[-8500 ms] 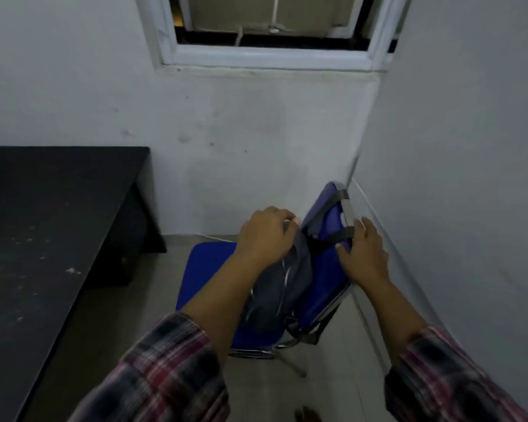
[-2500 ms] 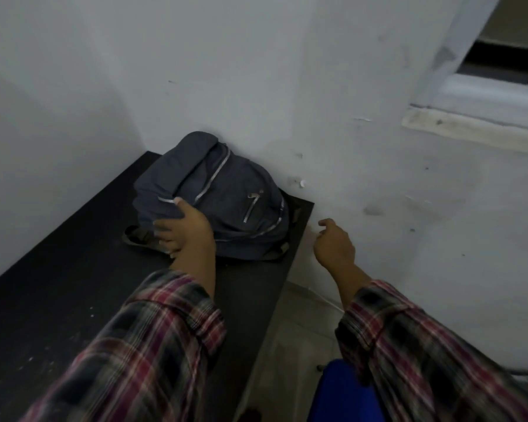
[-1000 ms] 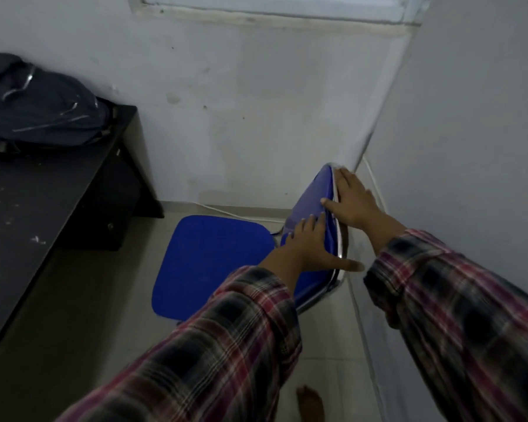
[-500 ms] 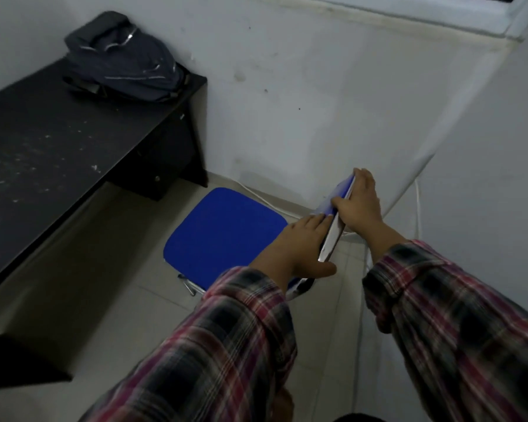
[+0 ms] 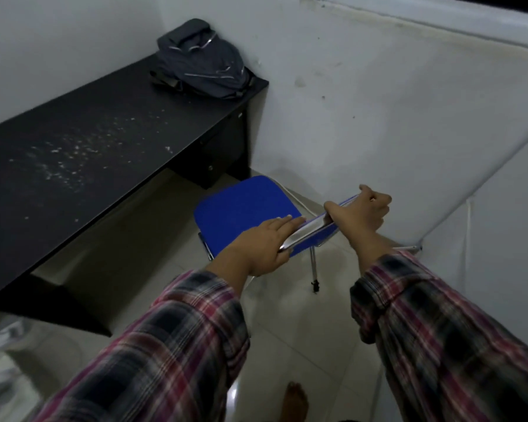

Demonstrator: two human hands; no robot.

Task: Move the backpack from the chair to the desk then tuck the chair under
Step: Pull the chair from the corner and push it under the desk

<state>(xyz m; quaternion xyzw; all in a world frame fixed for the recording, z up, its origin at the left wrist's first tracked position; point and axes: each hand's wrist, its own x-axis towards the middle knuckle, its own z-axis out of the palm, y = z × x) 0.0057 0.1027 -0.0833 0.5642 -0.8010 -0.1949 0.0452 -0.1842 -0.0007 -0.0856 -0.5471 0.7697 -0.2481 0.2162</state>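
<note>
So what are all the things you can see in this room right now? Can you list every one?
backpack: one, dark grey, lying on the far end of the desk, in the corner by the walls
desk: one, black, with pale specks on top, along the left wall
chair: one, blue seat and back on metal legs, standing on the floor out from the desk
window frame: one, white, top right on the wall
pale things: too blurred to name, bottom left
bare foot: one, on the floor, bottom edge
sleeves: two, red and dark plaid
left hand: on the chair's back, gripping
right hand: on the chair's back, gripping
</note>
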